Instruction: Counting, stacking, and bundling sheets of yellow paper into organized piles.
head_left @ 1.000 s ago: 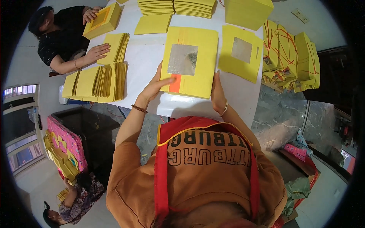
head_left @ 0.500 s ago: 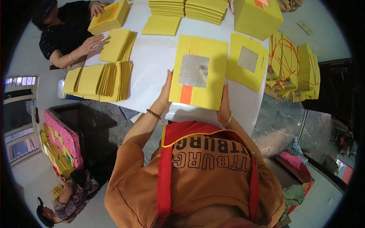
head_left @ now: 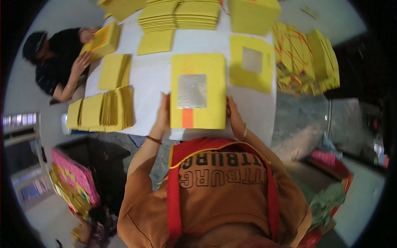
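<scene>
Gripping a yellow packet [head_left: 213, 91] between both hands, at the near edge of the white table [head_left: 149, 82]; cannot tell whether it rests on the tabletop. Left hand [head_left: 163, 113] clamped on the packet's left side, right hand [head_left: 236, 118] clamped on its right, fingers partly hidden. Upper face carries a silvery window [head_left: 192, 91] and a short orange strip [head_left: 187, 118]. Right part of the table: flat yellow sheet [head_left: 252, 79] with a pale window. Far part of the table: stacked yellow pieces [head_left: 196, 17], large yellow box [head_left: 254, 18]. Left part of the table: folded yellow bundles [head_left: 93, 109]; also a co-worker's hands [head_left: 80, 64] at a smaller yellow box [head_left: 111, 43]. Beyond the table's right edge: red-corded yellow bags [head_left: 304, 58], heaped together.
</scene>
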`<state>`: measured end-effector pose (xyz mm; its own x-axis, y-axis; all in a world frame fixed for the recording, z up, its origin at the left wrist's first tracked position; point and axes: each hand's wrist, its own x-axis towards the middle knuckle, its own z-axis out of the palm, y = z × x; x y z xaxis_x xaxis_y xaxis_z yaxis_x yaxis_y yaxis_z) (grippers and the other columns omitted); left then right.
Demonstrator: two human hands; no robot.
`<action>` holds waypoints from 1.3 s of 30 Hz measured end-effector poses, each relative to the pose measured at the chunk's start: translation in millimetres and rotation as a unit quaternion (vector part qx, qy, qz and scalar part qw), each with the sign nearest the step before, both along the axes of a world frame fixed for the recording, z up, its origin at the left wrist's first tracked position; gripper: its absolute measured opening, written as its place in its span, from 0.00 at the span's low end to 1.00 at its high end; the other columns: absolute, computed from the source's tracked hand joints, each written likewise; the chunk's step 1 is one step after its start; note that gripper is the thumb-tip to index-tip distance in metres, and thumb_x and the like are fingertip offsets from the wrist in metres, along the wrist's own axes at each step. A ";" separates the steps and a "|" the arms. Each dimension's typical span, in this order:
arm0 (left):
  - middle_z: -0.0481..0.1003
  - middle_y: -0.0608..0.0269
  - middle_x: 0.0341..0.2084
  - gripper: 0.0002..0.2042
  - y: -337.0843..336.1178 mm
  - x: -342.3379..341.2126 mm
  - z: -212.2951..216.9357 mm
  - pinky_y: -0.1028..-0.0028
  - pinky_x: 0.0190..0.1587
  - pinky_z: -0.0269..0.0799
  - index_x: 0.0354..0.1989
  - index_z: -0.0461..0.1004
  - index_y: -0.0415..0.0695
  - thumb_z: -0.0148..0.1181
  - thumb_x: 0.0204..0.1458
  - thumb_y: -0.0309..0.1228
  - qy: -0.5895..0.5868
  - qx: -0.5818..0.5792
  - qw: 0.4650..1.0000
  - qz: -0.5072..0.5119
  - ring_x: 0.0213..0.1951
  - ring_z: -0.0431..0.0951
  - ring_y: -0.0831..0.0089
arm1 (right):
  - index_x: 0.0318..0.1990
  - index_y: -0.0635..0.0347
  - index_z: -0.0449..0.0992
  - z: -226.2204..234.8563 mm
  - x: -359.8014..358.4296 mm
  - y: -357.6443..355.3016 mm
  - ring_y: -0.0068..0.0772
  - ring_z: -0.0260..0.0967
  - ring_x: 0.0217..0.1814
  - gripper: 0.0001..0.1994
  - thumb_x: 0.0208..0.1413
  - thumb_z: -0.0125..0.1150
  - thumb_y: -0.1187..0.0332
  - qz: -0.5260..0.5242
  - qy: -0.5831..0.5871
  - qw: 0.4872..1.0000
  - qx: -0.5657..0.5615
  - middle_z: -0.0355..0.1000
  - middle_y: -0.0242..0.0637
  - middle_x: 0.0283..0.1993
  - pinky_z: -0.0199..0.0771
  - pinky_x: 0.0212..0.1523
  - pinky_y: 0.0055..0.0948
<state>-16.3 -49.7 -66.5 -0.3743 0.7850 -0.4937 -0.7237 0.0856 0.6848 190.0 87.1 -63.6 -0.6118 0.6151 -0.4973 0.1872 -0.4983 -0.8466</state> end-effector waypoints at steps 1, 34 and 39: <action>0.63 0.62 0.53 0.29 1.3 -8.7 7.4 0.70 0.54 0.58 0.57 0.57 0.43 0.33 0.56 0.54 0.042 0.083 0.995 -0.022 0.52 0.63 0.72 | 0.60 0.55 0.54 5.0 1.5 6.9 0.27 0.53 0.58 0.30 0.57 0.32 0.45 0.003 -0.051 0.996 0.070 0.58 0.34 0.58 0.50 0.56 0.24; 0.52 0.53 0.56 0.34 282.7 135.8 27.5 0.49 0.54 0.51 0.58 0.53 0.50 0.58 0.41 0.41 0.601 -0.248 0.710 -0.269 0.58 0.49 0.50 | 0.42 0.61 0.69 -27.3 83.8 207.3 0.23 0.68 0.34 0.15 0.45 0.60 0.71 -0.124 0.025 0.974 0.189 0.71 0.33 0.34 0.68 0.34 0.23; 0.56 0.52 0.55 0.41 290.4 101.8 79.3 0.58 0.53 0.55 0.57 0.53 0.44 0.69 0.32 0.35 0.785 0.119 0.603 -0.076 0.57 0.54 0.59 | 0.48 0.58 0.66 74.6 113.6 192.5 0.26 0.69 0.36 0.18 0.47 0.56 0.72 0.134 -0.140 0.866 0.461 0.71 0.35 0.34 0.68 0.35 0.26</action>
